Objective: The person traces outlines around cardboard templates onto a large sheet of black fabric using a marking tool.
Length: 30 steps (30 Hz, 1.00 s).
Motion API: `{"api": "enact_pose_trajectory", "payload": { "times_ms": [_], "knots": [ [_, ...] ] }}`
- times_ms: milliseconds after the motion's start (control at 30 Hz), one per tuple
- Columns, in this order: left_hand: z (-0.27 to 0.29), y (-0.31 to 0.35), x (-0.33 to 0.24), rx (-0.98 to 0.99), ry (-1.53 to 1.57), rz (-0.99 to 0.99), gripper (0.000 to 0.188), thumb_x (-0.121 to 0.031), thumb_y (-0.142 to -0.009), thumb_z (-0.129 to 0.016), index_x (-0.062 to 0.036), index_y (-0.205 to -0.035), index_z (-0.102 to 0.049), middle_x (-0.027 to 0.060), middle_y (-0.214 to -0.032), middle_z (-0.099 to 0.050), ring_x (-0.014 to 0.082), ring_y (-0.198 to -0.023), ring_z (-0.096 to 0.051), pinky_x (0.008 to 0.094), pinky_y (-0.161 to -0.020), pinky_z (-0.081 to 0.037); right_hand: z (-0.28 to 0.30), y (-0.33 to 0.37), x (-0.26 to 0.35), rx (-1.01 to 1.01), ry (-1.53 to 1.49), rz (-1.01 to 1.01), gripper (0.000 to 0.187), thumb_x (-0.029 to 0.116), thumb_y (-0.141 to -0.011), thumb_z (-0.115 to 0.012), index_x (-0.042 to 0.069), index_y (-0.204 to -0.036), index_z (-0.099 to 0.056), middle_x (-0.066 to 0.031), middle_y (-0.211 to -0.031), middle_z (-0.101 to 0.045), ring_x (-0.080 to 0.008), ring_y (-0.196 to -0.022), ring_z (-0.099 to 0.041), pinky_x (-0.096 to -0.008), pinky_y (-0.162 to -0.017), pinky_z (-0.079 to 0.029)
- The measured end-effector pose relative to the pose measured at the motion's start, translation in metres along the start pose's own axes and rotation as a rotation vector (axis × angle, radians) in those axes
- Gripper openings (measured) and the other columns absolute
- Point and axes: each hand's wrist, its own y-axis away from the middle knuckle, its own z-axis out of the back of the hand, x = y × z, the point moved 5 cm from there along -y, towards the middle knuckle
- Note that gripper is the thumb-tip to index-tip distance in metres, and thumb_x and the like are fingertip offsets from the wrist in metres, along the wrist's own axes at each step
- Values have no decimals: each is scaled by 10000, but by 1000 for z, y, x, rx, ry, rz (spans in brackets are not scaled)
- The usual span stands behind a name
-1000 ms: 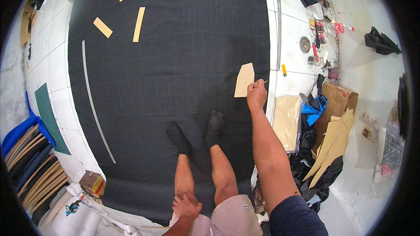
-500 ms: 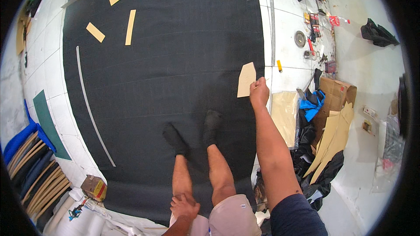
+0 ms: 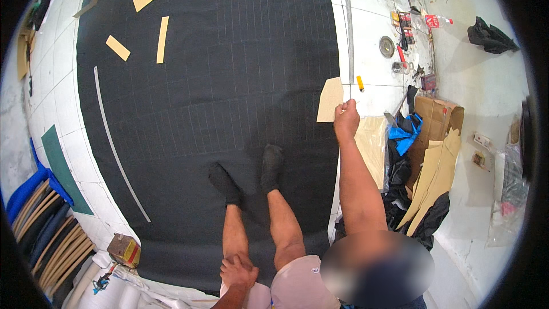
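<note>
My right hand (image 3: 346,119) is closed on the lower right corner of a tan card pattern piece (image 3: 330,100) with a pointed top. The piece overlaps the right edge of a large black cloth (image 3: 229,120) marked with faint pale lines. A thin stick-like bit shows at the top of that fist, too small to name. Resting on my left knee, my left hand (image 3: 238,272) holds nothing, its fingers spread over the knee. Both of my feet, in dark socks, stand on the cloth.
Several tan card strips (image 3: 162,40) and a long curved ruler (image 3: 118,143) lie on the cloth. Beyond its right edge are a straight metal ruler (image 3: 349,34), a yellow lighter (image 3: 359,83) and a cardboard box (image 3: 437,120). Fabric rolls (image 3: 60,246) are stacked at the left.
My right hand and the card piece have moved slightly right, toward and over the cloth's edge. The view has shifted a little. My left hand stays on the knee.
</note>
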Motion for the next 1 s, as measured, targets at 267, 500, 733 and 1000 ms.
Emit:
{"api": "enact_pose_trajectory", "payload": {
  "times_ms": [267,500,733,1000],
  "knots": [
    [-1,-1,3,43,3,15,904,-647,-789,-704,-152,-1493,-429,228,-1434,-445,403,-1302,-519,488,-1057,-473,4,-2,-10,46,66,-33,153,147,-958,-598,8,-951,-535,-254,-879,-685,-489,-871,-663,-573,-773,-513],
    [1,1,3,18,10,20,931,-622,-785,-728,-145,-1524,-423,225,-1454,-424,410,-1302,-525,483,-1053,-495,5,2,-13,64,83,-81,152,146,-940,-628,25,-954,-538,-244,-875,-685,-480,-874,-674,-554,-777,-519],
    [4,-1,1,63,20,19,918,-632,-794,-712,-159,-1525,-422,229,-1459,-432,409,-1318,-513,495,-1078,-463,9,-8,-30,-9,79,-32,162,163,-949,-623,32,-948,-528,-251,-856,-679,-497,-853,-667,-565,-756,-514],
    [-3,5,-2,-37,50,15,891,-585,-779,-736,-131,-1491,-451,224,-1371,-469,416,-1244,-550,509,-1043,-486,8,-32,-40,76,125,-133,148,143,-949,-598,16,-1002,-544,-266,-912,-699,-493,-896,-672,-572,-788,-514]
  ]
}}
